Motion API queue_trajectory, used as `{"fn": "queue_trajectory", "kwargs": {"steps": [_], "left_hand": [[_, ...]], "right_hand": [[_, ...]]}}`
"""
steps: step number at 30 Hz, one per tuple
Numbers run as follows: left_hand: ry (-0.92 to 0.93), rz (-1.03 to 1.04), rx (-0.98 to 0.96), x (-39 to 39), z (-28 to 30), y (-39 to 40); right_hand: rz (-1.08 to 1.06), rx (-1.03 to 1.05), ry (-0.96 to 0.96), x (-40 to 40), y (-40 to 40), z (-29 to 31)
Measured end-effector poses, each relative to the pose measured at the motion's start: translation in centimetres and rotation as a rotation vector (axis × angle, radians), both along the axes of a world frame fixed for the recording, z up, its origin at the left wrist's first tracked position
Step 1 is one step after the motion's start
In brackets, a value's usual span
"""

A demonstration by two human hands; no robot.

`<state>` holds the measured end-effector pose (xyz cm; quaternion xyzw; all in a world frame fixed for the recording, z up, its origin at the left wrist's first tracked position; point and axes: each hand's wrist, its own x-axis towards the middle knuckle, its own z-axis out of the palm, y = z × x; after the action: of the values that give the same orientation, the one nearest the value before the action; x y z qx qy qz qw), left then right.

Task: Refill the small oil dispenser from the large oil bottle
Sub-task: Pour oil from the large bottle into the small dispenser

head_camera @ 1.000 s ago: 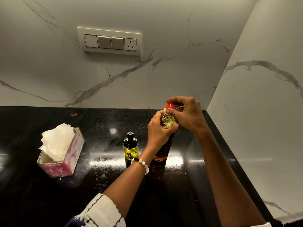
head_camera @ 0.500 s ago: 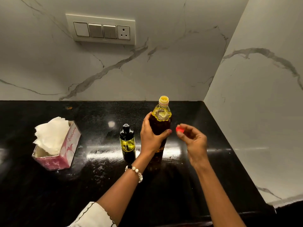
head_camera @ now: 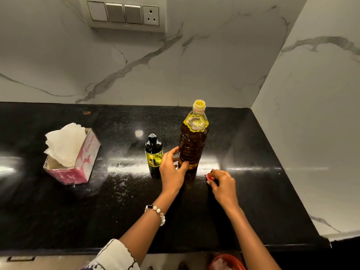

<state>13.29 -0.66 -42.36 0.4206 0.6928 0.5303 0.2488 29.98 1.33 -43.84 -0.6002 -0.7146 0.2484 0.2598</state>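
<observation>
Left hand [head_camera: 172,170] grips bottle [head_camera: 192,145] low, right hand [head_camera: 223,184] pinches cap [head_camera: 210,177] at bench [head_camera: 263,191]; park cap clear, uncap dispenser [head_camera: 153,154].

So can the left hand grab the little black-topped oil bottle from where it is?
Probably yes. The left hand holds the large oil bottle, and the small oil dispenser stands right beside it with nothing between them. It would need to let go first.

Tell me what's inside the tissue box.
White tissues stick up out of the open top of the pink tissue box on the black counter. How far down the stack goes is hidden by the box walls.
</observation>
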Motion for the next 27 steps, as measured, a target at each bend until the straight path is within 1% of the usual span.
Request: {"fn": "queue_trajectory", "kwargs": {"steps": [2,6,10,12,14,17,20,23,27], "left_hand": [[-0.004,0.016,0.008,-0.1,-0.1,-0.4],[-0.011,0.078,0.020,-0.5,-0.1,-1.3],[-0.096,0.243,0.080,-2.2,0.5,-2.4],[-0.102,0.350,0.104,-3.8,0.7,-2.7],[-0.072,0.386,0.082,-5.6,0.8,-2.6],[0.026,0.292,-0.041,-7.8,0.8,-2.0],[0.090,0.137,-0.119,-8.9,0.7,-1.4],[0.073,0.035,-0.146,-10.0,0.4,-0.7],[0.006,0.005,-0.136,-10.9,-0.3,0.2]], "right_hand": [[0.013,0.005,-0.017,-0.1,0.0,-0.1],[0.041,0.100,-0.009,-0.6,0.0,0.4],[0.225,0.132,0.141,-3.4,-0.6,2.9],[0.332,0.167,0.213,-5.6,-1.2,4.4],[0.391,0.212,0.271,-7.9,-1.6,5.5],[0.364,0.241,0.308,-11.3,-1.3,6.1],[0.272,0.214,0.276,-14.3,-0.1,6.2],[0.217,0.144,0.198,-16.6,1.2,6.2],[0.182,0.107,0.043,-18.3,2.5,5.9]]}}
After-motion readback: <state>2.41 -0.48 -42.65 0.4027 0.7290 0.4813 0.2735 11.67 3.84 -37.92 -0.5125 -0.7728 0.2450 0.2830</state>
